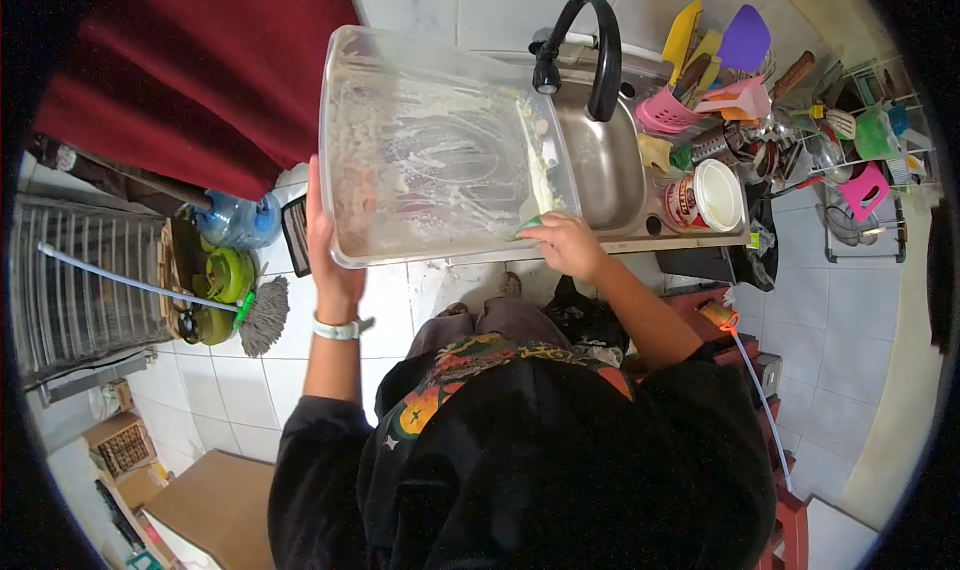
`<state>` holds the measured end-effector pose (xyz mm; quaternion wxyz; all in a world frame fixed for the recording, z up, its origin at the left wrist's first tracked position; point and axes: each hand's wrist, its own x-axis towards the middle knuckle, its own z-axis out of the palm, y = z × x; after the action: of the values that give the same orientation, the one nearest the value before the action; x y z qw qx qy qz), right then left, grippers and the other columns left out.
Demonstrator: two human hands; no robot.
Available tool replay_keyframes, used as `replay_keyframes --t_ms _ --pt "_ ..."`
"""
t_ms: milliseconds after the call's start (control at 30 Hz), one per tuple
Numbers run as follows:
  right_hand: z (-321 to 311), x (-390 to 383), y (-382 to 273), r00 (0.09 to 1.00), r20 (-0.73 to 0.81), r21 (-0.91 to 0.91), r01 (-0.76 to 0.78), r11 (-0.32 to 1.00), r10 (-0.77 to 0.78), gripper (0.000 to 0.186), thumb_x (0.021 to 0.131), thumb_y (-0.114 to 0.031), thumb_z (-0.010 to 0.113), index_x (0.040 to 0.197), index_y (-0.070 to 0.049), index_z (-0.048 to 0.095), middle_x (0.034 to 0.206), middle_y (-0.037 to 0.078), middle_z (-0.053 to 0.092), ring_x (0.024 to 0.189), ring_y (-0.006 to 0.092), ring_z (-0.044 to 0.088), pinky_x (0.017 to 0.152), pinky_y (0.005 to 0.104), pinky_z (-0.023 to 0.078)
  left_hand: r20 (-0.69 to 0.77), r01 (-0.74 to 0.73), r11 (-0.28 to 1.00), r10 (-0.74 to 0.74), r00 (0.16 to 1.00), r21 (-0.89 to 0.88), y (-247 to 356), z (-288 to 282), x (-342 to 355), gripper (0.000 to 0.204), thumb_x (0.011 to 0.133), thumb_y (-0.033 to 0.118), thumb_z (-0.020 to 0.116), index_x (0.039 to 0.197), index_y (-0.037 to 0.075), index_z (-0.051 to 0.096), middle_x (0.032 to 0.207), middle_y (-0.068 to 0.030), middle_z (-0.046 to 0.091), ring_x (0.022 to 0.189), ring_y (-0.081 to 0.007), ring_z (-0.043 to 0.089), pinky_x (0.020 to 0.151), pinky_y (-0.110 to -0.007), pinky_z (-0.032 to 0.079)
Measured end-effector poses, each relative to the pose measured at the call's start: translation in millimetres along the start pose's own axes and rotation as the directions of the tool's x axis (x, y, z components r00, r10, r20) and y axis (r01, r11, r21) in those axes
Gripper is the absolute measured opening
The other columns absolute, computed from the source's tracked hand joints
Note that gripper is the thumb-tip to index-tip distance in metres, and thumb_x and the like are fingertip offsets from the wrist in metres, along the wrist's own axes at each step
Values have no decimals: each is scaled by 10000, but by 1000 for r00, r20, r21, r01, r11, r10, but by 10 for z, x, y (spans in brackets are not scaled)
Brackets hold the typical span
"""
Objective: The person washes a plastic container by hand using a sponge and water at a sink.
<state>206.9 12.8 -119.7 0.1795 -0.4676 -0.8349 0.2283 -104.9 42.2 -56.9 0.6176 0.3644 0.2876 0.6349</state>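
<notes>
Container (450, 150), clear and smeared with pale residue, at the left of the sink basin (606, 165) in the head view. Left hand (322, 235) grasping the container's left wall, some fingers hidden; right hand (567, 246) pinching a small green tool (527, 233), exact kind impossible to tell, at the near right corner. Step in hand, apparently: scraping or wiping out the inside. Called for next, probably: steady left-hand support and further strokes across the smeared base.

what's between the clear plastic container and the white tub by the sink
In the head view, the steel sink basin lies between the container and the white tub.
</notes>
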Motion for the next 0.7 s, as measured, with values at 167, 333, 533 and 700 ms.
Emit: replay_keyframes --t_ms 167,333,533,700 --pt "240 170 -404 988 -138 293 107 950 -69 197 734 -49 591 927 -38 635 809 138 580 734 313 569 634 374 450 -130 -97 985 78 988 -142 -766 201 -353 768 739 201 643 1363 38 227 1381 -115 306 1257 -246 318 1024 -392 293" --pt "449 403 -747 983 -69 471 -119 874 171 198 751 -98 603 930 -13 593 844 194 579 750 353 578 668 416 454 -331 -169 971 217 918 169 -1009 507 -104 628 725 88 703 1247 -55 385 1225 -150 469 1112 -202 458 925 -315 373" --pt "691 183 -660 1000 18 294 14 956 -20 217 741 -127 615 943 -51 595 855 151 558 827 323 557 721 425 430 -389 -94 941 224 894 325 -899 349 68 313 808 192 653 999 -35 553 972 -127 609 858 -179 592 806 -308 481" --pt "320 233 -104 961 201 -88 210 974 -189 342 668 -62 584 996 -145 634 906 76 557 940 259 538 821 406 411 -425 -87 993 114 898 82 -932 246 156 272 814 174 638 963 -40 560 931 -122 612 790 -179 592 708 -308 504"
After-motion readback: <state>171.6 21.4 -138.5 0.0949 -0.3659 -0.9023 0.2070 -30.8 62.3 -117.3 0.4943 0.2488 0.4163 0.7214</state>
